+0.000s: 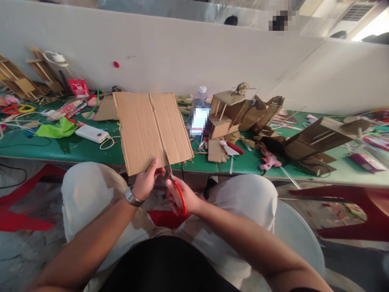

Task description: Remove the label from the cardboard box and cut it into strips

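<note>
Grasping flat brown corrugated-cardboard sheet in left hand, red-handled metal scissors in right hand at sheet's lower edge; probably barely into cut, with most left

Two hands, one pair of scissors, one bottle

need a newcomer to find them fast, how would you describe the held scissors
Start at the green table, where a hand-held cardboard sheet overlaps its near edge in view. At the sheet's lower edge, the right hand grips the scissors. Their metal blades and orange-red handle set them apart from the plain brown sheet.
</note>
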The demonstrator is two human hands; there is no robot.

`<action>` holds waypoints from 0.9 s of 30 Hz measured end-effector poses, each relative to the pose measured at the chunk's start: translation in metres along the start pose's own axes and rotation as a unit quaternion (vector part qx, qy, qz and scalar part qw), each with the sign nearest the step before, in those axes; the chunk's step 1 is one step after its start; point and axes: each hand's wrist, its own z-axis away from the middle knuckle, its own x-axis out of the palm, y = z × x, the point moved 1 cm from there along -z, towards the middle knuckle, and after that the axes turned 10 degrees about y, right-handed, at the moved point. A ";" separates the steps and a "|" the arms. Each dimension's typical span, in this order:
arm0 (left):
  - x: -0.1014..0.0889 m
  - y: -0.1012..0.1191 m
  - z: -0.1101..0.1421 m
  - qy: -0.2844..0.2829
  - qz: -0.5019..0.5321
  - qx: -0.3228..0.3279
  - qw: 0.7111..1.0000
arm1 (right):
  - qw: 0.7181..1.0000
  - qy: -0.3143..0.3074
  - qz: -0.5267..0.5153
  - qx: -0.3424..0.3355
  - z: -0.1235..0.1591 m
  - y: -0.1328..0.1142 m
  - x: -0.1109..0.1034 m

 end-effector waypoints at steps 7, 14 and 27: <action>-0.001 -0.001 0.000 0.001 -0.006 -0.013 1.000 | 1.000 -0.007 0.017 -0.002 0.003 0.001 -0.001; 0.000 0.001 0.001 0.012 0.001 -0.023 1.000 | 1.000 -0.006 0.019 -0.007 0.001 0.006 -0.001; 0.000 -0.003 0.002 0.024 -0.060 -0.024 0.998 | 1.000 0.020 -0.004 -0.014 -0.004 0.008 -0.003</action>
